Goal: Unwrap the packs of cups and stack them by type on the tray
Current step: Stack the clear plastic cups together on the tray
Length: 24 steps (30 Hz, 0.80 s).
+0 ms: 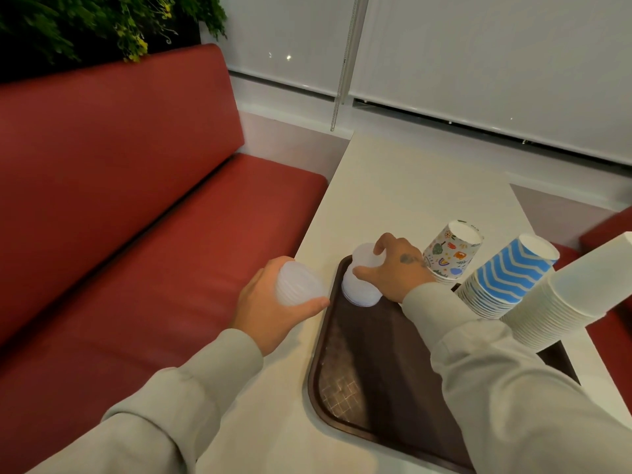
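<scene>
From the head view, the left hand [273, 313] holds a short nest of translucent plastic cups [297, 283] off the tray, above the bench [410, 186] edge. The left fingers [318, 303] are curled round it, thumb beneath, and its long axis is tilted across the palm. Blur keeps me from telling which end is the mouth. A little to the right of those fingers, the right hand [396, 268] grips a second stack of translucent cups [362, 285]. This one stands upside down in the far left corner of the brown tray [359, 371], base up, rims down, long axis close to vertical. The right fingers [362, 272] are clamped on it, forefinger hooked over the base and thumb pressed to the near side. Just behind the right knuckles a stack of patterned paper cups [451, 251] stands inverted, leaning right. Further right of the fingers come a blue zigzag stack [506, 278] and a taller plain white stack [564, 302], both base up and leaning the same way. The right sleeve [496, 388] hides much of the tray's right side and the feet of the paper stacks. The white stack's top is cut off at the frame edge. A red upholstered seat [136, 200] lies left of the left fingers.
</scene>
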Each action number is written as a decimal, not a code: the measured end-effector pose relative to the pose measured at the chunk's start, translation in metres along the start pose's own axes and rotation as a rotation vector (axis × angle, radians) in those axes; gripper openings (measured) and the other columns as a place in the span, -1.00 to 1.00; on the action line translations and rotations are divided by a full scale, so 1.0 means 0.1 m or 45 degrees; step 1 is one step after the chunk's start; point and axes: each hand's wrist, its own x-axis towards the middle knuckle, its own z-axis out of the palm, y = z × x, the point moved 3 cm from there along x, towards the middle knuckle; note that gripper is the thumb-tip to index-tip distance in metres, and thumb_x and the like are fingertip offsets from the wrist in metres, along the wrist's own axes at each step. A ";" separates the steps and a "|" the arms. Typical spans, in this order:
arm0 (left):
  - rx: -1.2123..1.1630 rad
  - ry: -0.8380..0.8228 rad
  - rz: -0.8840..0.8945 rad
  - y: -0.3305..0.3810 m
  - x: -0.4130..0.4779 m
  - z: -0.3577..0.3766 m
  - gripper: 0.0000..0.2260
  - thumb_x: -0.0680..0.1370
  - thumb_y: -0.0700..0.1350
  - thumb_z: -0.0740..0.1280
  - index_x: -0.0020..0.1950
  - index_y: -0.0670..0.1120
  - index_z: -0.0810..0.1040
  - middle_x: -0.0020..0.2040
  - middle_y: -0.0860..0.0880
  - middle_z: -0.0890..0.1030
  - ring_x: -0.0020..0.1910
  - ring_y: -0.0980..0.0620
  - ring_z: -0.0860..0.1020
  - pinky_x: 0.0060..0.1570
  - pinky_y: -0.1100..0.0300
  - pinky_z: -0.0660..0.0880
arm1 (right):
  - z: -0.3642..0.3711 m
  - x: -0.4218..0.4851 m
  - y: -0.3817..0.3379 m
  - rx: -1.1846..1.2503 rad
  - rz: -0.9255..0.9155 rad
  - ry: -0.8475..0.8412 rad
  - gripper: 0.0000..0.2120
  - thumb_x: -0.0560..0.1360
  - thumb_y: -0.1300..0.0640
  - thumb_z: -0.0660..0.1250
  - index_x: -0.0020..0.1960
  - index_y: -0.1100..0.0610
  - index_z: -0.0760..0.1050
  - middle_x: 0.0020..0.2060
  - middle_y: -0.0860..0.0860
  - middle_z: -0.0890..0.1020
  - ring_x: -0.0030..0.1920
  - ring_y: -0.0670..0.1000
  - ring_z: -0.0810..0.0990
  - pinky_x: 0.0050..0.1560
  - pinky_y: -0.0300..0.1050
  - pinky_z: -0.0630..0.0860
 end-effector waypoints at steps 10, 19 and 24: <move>-0.012 0.012 0.012 0.09 0.01 -0.01 -0.38 0.32 0.14 0.59 0.30 0.10 0.42 0.17 0.15 0.51 0.10 0.10 0.45 0.02 0.22 0.38 | 0.03 -0.08 0.03 0.024 0.023 -0.021 -0.54 0.53 -0.10 0.35 0.28 0.14 0.34 0.21 0.13 0.49 0.21 0.16 0.42 0.02 -0.09 0.29; -0.027 -0.009 0.040 0.25 -0.03 0.00 -0.32 0.30 0.21 0.57 0.34 0.12 0.40 0.21 0.16 0.51 0.12 0.12 0.44 0.00 0.30 0.38 | -0.20 -0.27 -0.27 0.348 -0.271 0.167 -0.60 0.50 -0.19 0.38 0.20 0.03 0.46 0.19 -0.08 0.52 0.18 -0.06 0.49 0.13 -0.15 0.37; -0.049 -0.035 0.083 0.41 -0.08 0.01 -0.40 0.32 0.18 0.57 0.27 0.18 0.39 0.14 0.18 0.53 -0.02 0.23 0.50 -0.17 0.44 0.39 | -0.20 -0.48 -0.52 0.343 -0.268 -0.293 -0.56 0.32 -0.36 0.45 0.04 -0.12 0.49 0.08 -0.21 0.57 0.11 -0.10 0.56 0.02 -0.16 0.48</move>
